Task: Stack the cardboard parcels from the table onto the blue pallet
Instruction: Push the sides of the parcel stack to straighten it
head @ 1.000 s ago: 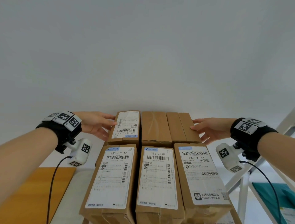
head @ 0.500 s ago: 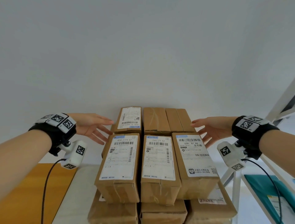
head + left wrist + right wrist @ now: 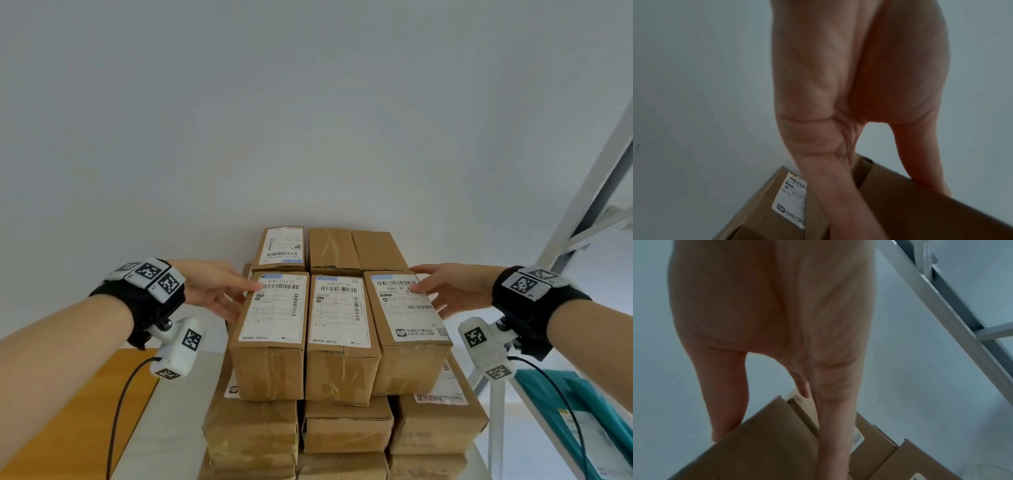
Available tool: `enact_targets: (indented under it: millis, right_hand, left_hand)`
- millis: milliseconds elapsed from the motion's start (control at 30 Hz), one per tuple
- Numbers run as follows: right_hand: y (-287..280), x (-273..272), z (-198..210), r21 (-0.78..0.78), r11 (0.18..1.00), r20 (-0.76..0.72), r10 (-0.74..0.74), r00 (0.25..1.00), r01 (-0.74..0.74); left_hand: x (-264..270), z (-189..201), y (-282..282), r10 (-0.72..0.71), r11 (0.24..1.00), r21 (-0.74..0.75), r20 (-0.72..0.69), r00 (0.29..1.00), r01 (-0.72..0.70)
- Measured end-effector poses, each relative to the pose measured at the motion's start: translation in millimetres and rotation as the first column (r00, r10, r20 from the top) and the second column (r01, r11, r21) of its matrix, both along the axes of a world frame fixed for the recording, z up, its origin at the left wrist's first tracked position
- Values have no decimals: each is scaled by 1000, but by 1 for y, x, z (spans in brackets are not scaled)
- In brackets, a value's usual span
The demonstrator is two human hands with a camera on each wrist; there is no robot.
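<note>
While the head view takes in a whole stack of brown cardboard parcels (image 3: 339, 342), the wrist views show only fingers and box corners. Its top layer counts three labelled parcels in front and three behind; lower layers are partly hidden. Two hands flank the front row, fingers straight and spread: the left hand (image 3: 214, 291) against the left parcel (image 3: 270, 329), the right hand (image 3: 452, 291) touching the right parcel (image 3: 407, 329). Only the right wrist view shows the grey metal frame (image 3: 953, 308) clearly.

brown parcels (image 3: 270, 370) — white labels (image 3: 339, 315), black-and-white wrist markers (image 3: 150, 274)
</note>
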State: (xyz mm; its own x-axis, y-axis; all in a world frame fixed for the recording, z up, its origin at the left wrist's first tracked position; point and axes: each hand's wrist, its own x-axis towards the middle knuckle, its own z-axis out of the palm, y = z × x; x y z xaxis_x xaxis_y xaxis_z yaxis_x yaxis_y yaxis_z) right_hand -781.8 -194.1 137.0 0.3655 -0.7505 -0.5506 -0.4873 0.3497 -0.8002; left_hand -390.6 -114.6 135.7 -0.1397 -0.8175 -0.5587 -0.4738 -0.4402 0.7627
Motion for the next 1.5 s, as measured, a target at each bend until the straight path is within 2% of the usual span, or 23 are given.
enact_targets:
  millis: [400, 567, 800, 967, 1067, 1233, 1367, 1500]
  right_hand:
    - [15, -2, 0, -106, 988, 15, -107, 994, 108]
    - [39, 2, 2, -108, 990, -21, -96, 995, 93]
    - [88, -2, -5, -139, 989, -33, -54, 998, 49]
    - [112, 0, -18, -203, 976, -34, -82, 996, 74]
    - [120, 8, -28, -304, 946, -77, -144, 987, 114]
    - [124, 16, -40, -382, 894, -30, -264, 964, 233]
    - [131, 15, -46, -405, 876, -29, -297, 954, 261]
    - [149, 8, -54, -401, 864, -26, -342, 939, 304]
  left_hand:
    - [-5, -3, 6, 90, 994, -57, -26, 996, -91]
    - [-9, -3, 31, 83, 993, -84, -21, 996, -84]
    - [-8, -14, 71, 43, 995, -90, -83, 996, -50]
    - [-22, -20, 93, 85, 989, -110, -134, 987, -100]
    - [-26, -23, 99, 128, 983, -107, -173, 977, -148]
    - [-33, -27, 102, 189, 966, -133, -210, 959, -220]
    - [-35, -32, 113, 191, 962, -159, -186, 964, -222]
    - [-31, -37, 130, 160, 986, -33, -82, 984, -163]
